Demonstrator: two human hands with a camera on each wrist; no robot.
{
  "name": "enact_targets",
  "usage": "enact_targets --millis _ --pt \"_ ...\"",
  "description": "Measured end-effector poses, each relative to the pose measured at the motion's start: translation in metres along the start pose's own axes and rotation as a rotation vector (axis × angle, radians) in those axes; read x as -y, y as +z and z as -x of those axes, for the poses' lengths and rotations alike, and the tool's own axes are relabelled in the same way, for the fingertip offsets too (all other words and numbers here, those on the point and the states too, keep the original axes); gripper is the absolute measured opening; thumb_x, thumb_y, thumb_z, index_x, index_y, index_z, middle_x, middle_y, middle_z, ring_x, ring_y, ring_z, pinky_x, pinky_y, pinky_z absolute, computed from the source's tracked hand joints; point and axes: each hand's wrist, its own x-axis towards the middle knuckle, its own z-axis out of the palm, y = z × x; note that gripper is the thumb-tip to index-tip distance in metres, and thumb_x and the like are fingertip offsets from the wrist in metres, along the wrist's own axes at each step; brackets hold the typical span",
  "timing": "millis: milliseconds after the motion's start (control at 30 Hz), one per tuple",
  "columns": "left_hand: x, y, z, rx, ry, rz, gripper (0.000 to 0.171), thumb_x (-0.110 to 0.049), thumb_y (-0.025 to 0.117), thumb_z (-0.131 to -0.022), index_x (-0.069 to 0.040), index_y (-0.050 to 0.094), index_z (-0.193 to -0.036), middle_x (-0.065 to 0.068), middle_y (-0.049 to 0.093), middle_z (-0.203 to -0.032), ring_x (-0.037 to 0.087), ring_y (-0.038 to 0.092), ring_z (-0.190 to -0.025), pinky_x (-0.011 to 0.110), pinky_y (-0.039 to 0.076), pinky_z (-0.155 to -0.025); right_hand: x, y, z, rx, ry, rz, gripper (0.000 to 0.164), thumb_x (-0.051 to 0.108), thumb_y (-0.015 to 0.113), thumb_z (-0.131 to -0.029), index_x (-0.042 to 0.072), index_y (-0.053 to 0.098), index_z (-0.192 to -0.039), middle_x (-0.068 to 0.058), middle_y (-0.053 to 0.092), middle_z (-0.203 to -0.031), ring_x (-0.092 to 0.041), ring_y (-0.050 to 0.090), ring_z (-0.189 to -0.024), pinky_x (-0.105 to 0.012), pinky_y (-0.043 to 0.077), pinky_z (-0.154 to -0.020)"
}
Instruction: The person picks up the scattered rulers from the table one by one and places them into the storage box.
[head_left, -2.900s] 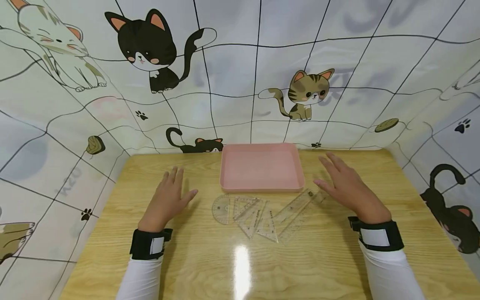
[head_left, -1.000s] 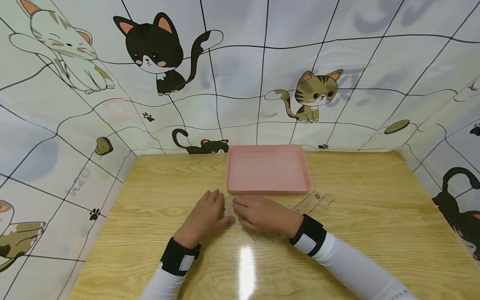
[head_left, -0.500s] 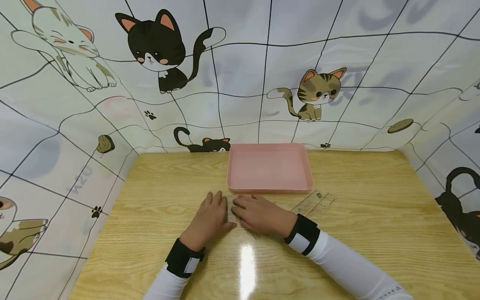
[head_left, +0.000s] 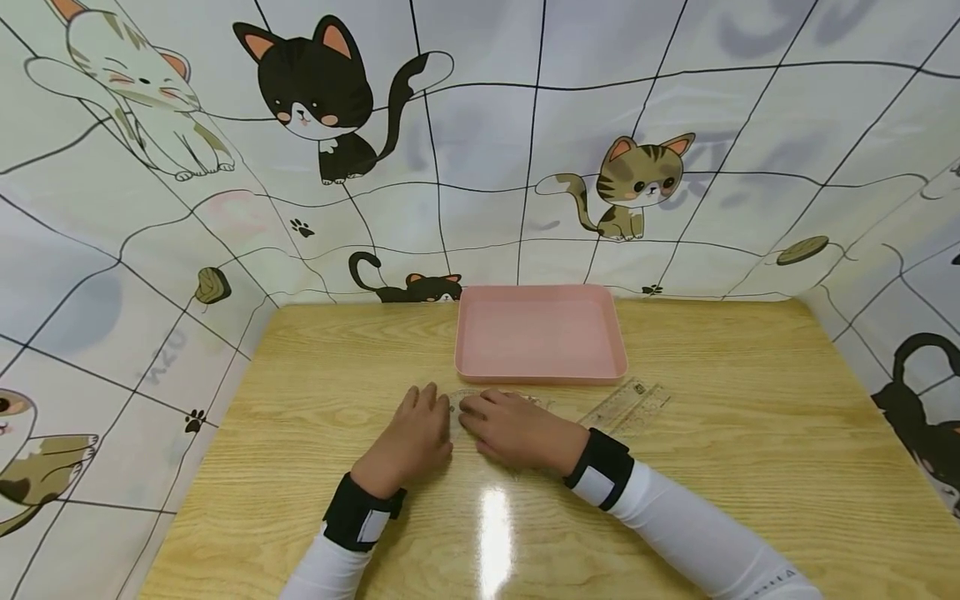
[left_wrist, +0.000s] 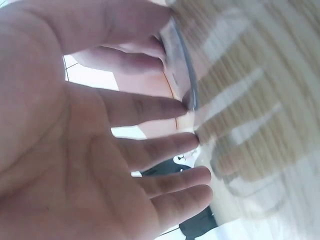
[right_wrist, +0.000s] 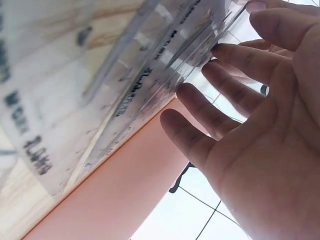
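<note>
A clear protractor [head_left: 455, 406] lies on the wooden table, partly covered by both hands. My left hand [head_left: 408, 437] touches its left side; in the left wrist view the fingers [left_wrist: 150, 107] are fairly straight, with thumb and fingertips at a clear plastic edge [left_wrist: 182, 62]. Across the clear set squares [head_left: 542, 402] lies my right hand [head_left: 517, 429], its fingertips near the protractor's right side. Straight, spread fingers [right_wrist: 195, 112] show in the right wrist view, beside clear plastic with dark markings [right_wrist: 145, 80]. Most of the set squares are hidden under this hand.
A shallow pink tray [head_left: 540, 333] stands just behind the hands, against the back wall. Two clear rulers [head_left: 626, 407] lie slanted to the right of the right hand. Cat-printed sheeting [head_left: 480, 150] encloses the table [head_left: 750, 467] at the back and sides.
Both hands came inward from beside the tray to the protractor and set squares. Over the last half second the left hand shifted slightly left, its thumb drawing in; the right hand also moved slightly left.
</note>
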Motion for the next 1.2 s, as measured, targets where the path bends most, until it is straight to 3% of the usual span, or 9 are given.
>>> enact_targets --millis 133,300,467,600,767,967,1200 --pt "0.002 0.002 -0.003 -0.038 -0.008 0.053 0.048 -0.026 0.082 -0.087 0.005 0.059 -0.116 0.026 0.05 -0.127 0.042 0.047 -0.114 0.049 0.049 -0.095 0.001 0.0 -0.002 -0.019 -0.032 0.025 0.044 0.033 0.055 -0.106 0.01 0.059 -0.144 -0.004 0.055 -0.148 -0.024 0.057 -0.125 -0.036 0.05 -0.105" --pt "0.006 0.004 -0.012 -0.059 -0.11 0.121 0.049 -0.029 0.087 -0.083 0.003 0.059 -0.106 0.016 0.048 -0.104 0.032 0.042 -0.096 0.041 0.046 -0.077 0.003 -0.001 -0.006 -0.015 -0.045 0.007 0.046 0.032 0.055 -0.106 0.011 0.057 -0.146 -0.004 0.053 -0.151 -0.024 0.056 -0.123 -0.035 0.049 -0.104" --pt "0.011 0.002 -0.018 -0.025 -0.209 0.298 0.052 -0.02 0.09 -0.08 0.006 0.058 -0.112 0.017 0.05 -0.106 0.034 0.045 -0.101 0.045 0.047 -0.085 0.003 0.0 -0.009 -0.016 -0.061 0.007 0.045 0.032 0.055 -0.106 0.011 0.057 -0.146 -0.004 0.053 -0.151 -0.023 0.056 -0.121 -0.034 0.047 -0.105" --pt "0.015 0.002 -0.02 -0.003 -0.233 0.398 0.053 -0.015 0.089 -0.08 0.005 0.056 -0.117 0.019 0.051 -0.112 0.037 0.048 -0.108 0.048 0.048 -0.09 0.001 0.001 -0.011 0.002 -0.049 -0.038 0.045 0.03 0.051 -0.107 0.009 0.055 -0.147 -0.004 0.053 -0.151 -0.023 0.056 -0.127 -0.035 0.045 -0.11" --pt "0.018 0.004 -0.021 0.0 -0.225 0.428 0.054 -0.012 0.089 -0.08 0.005 0.054 -0.118 0.02 0.05 -0.114 0.038 0.048 -0.109 0.05 0.048 -0.092 -0.004 0.001 -0.014 -0.009 -0.005 -0.112 0.045 0.025 0.051 -0.107 0.004 0.053 -0.147 -0.01 0.055 -0.149 -0.026 0.054 -0.135 -0.037 0.043 -0.114" --pt "0.019 0.003 -0.021 0.006 -0.197 0.464 0.052 -0.005 0.087 -0.08 0.005 0.052 -0.117 0.018 0.046 -0.111 0.033 0.044 -0.104 0.045 0.047 -0.087 -0.006 0.002 -0.016 -0.083 0.031 0.015 0.037 0.023 0.054 -0.107 0.005 0.061 -0.138 -0.009 0.063 -0.136 -0.025 0.059 -0.126 -0.037 0.05 -0.106" --pt "0.019 0.0 -0.02 0.017 -0.19 0.485 0.052 -0.003 0.087 -0.079 0.005 0.052 -0.117 0.017 0.045 -0.112 0.032 0.042 -0.104 0.043 0.044 -0.087 -0.006 0.002 -0.021 -0.107 0.039 0.053 0.029 0.012 0.053 -0.108 0.006 0.063 -0.134 -0.009 0.064 -0.129 -0.025 0.059 -0.123 -0.035 0.053 -0.102"
